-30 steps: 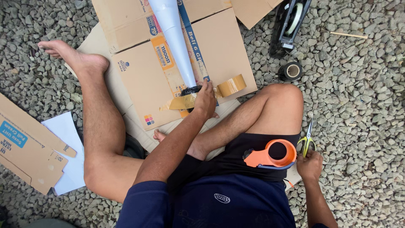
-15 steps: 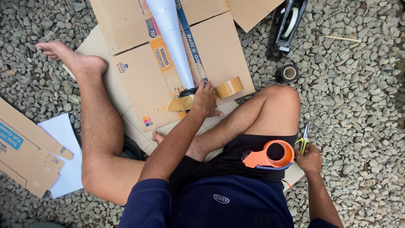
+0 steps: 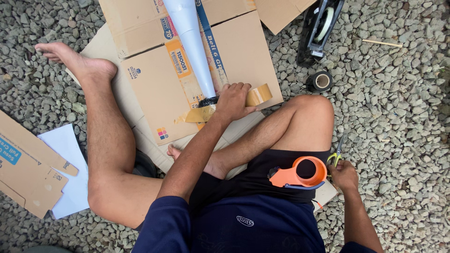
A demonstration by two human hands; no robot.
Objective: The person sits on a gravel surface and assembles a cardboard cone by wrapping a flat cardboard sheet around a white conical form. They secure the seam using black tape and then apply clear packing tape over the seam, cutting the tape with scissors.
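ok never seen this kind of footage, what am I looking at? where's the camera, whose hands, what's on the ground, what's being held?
There is no machine here. One camera sits on a person's head and looks straight down, so you see their own legs, lap and two bare hands.

The person sits on gravel with flattened cardboard spread in front of them. On it lies a white paper cone. The left hand presses on brown tape at the cone's wide end, beside a roll of brown tape. The right hand, by the right hip, holds green-handled scissors.

An orange tape dispenser rests on the lap. Off to the right on the gravel are a black tape dispenser and a small black tape roll. At left lie white paper and more cardboard pieces.
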